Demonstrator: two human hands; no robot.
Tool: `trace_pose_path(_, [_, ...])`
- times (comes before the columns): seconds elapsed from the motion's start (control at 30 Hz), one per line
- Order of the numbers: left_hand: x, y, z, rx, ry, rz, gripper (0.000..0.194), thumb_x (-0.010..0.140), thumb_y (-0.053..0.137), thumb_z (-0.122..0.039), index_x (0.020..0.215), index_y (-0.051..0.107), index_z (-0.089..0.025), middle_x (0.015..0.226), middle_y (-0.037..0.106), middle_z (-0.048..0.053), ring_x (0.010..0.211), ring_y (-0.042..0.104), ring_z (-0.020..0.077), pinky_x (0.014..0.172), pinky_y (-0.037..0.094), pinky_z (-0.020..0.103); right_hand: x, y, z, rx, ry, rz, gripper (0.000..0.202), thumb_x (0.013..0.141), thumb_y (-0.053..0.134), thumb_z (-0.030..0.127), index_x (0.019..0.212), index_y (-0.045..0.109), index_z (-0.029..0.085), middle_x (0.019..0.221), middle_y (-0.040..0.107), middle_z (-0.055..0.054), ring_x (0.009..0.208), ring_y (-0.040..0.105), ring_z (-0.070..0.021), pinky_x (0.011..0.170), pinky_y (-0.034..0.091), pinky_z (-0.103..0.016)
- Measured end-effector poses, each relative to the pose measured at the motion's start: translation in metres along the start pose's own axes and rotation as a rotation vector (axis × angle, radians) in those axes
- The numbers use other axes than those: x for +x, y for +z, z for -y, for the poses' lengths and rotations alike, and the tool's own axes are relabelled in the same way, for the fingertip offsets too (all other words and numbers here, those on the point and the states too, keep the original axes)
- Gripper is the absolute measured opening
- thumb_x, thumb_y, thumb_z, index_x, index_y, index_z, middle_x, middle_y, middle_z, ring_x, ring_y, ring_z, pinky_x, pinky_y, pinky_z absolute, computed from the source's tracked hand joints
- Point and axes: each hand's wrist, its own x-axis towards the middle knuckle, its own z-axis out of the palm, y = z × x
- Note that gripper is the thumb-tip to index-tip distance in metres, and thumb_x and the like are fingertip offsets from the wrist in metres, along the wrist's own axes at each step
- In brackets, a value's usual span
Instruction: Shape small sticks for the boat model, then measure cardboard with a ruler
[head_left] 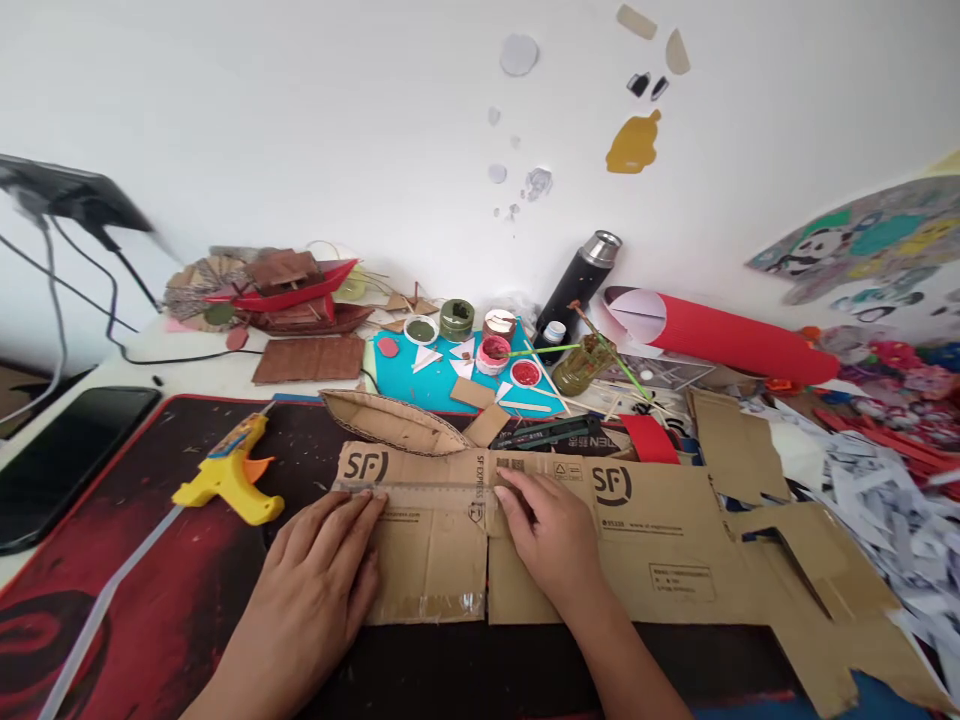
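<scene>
A clear ruler (435, 494) lies across a flattened cardboard box (652, 540) with SF print, just below the logo on its left panel. My left hand (319, 570) is closed over the ruler's left end, fingertips together and pressing it onto the cardboard. At the other end, the thumb and index finger of my right hand (551, 530) hold the ruler, with the remaining fingers curled under the palm. Behind the box's top edge rests a boat-shaped cardboard piece (397, 422), alongside small cardboard rectangles (487, 425) and a dark green utility knife (551, 433).
Left of the box lies a yellow glue gun (232, 475) with a long glue stick, near a black phone (67, 460). Paint pots (493, 355) stand on blue paper (397, 375) at the back. A black thermos (577, 275), cardboard scraps (739, 445) and shredded paper (862, 500) lie rightward.
</scene>
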Motion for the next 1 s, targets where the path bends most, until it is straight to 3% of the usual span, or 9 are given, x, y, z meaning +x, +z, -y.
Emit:
trace_pose_path(0.27, [0.002, 0.001, 0.005, -0.009, 0.062, -0.007, 0.063, 0.105, 0.046, -0.030, 0.164, 0.041, -0.009, 0.126, 0.074, 0.021, 0.120, 0.064, 0.0421, 0.103, 0.047, 0.055, 0.000, 0.000, 0.002, 0.021, 0.011, 0.020, 0.028, 0.110, 0.057, 0.031, 0.127, 0.078, 0.023, 0.109, 0.085, -0.009, 0.098, 0.079, -0.0262, 0.086, 0.060, -0.038])
trace_pose_path(0.53, [-0.005, 0.008, 0.009, -0.020, 0.021, 0.012, 0.073, 0.106, 0.042, -0.035, 0.175, 0.021, -0.021, 0.129, 0.072, 0.019, 0.123, 0.063, 0.0452, 0.101, 0.048, 0.059, 0.002, -0.003, 0.006, 0.009, 0.075, 0.091, 0.027, 0.111, 0.057, 0.034, 0.119, 0.081, 0.023, 0.102, 0.084, -0.005, 0.095, 0.077, -0.0241, 0.085, 0.057, -0.034])
trace_pose_path(0.67, [-0.004, 0.008, 0.008, -0.018, 0.021, 0.015, 0.074, 0.106, 0.042, -0.035, 0.175, 0.019, -0.023, 0.129, 0.072, 0.019, 0.122, 0.064, 0.0444, 0.101, 0.049, 0.059, 0.002, -0.003, 0.006, 0.027, 0.061, 0.075, 0.027, 0.111, 0.057, 0.033, 0.118, 0.081, 0.022, 0.101, 0.084, -0.005, 0.093, 0.077, -0.0245, 0.082, 0.057, -0.035])
trace_pose_path(1.0, [0.005, -0.001, 0.003, -0.011, 0.069, 0.012, 0.070, 0.105, 0.044, -0.030, 0.170, 0.028, -0.012, 0.126, 0.071, 0.022, 0.118, 0.063, 0.0444, 0.101, 0.049, 0.058, 0.000, 0.000, 0.001, 0.045, 0.028, 0.014, 0.031, 0.111, 0.056, 0.034, 0.129, 0.077, 0.020, 0.111, 0.085, -0.008, 0.099, 0.079, -0.0270, 0.086, 0.060, -0.039])
